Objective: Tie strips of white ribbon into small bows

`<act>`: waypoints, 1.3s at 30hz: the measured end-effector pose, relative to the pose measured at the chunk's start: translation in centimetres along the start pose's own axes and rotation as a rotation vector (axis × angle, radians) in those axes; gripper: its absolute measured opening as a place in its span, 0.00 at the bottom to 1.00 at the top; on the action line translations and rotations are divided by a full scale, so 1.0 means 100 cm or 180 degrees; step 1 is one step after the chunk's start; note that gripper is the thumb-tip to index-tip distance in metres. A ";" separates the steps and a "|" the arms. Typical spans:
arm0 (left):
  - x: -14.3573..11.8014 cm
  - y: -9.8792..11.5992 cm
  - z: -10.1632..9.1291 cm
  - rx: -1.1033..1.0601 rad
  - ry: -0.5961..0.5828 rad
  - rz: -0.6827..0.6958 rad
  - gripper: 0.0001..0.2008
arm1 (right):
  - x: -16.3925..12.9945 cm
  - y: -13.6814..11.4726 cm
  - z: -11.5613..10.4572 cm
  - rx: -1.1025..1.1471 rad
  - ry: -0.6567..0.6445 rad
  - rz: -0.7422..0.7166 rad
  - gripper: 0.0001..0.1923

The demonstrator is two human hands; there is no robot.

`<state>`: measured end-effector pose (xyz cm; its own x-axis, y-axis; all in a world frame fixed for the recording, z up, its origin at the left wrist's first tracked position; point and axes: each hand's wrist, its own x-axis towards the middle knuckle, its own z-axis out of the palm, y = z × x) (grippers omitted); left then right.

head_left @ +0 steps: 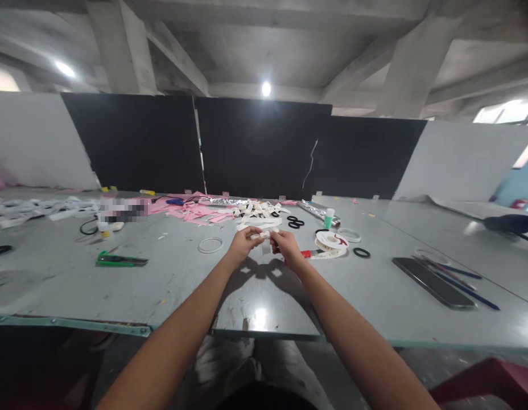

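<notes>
Both my hands meet above the middle of the grey table (170, 290). My left hand (243, 244) and my right hand (286, 248) pinch a short piece of white ribbon (264, 234) between them, fingers closed on its ends. Just beyond them lies a pile of folded white ribbon pieces (259, 213). A spool of white ribbon (331, 241) with red print sits right of my right hand, with a red-handled tool (307, 254) beside it.
Pink paper scraps (191, 212) and a foil roll (320, 212) lie at the back. Black scissors (295, 222), a clear ring (210, 245), a black ring (361, 252), a green cutter (119, 260), a phone (432, 281) and pens (460, 280) are spread around. Black panels stand behind.
</notes>
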<state>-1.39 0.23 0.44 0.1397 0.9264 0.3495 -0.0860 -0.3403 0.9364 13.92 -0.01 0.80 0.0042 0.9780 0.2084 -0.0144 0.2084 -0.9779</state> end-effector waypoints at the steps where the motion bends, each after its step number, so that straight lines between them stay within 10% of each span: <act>1: 0.000 0.000 0.001 0.0036 -0.0069 0.0047 0.22 | 0.001 0.001 0.000 -0.0078 -0.0004 -0.0031 0.17; 15: 0.002 -0.002 0.007 -0.0171 0.0332 0.0147 0.18 | 0.000 0.003 0.007 -0.0301 0.0056 -0.0874 0.12; 39: -0.002 -0.001 0.012 0.0122 0.0208 0.0287 0.15 | 0.001 0.009 0.012 -0.0113 0.0206 -0.0804 0.12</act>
<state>-0.24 -0.07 0.29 0.0685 0.8999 0.4307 -0.0574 -0.4275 0.9022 12.74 0.27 -0.05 0.0673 0.8927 0.4456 0.0302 0.4446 -0.8952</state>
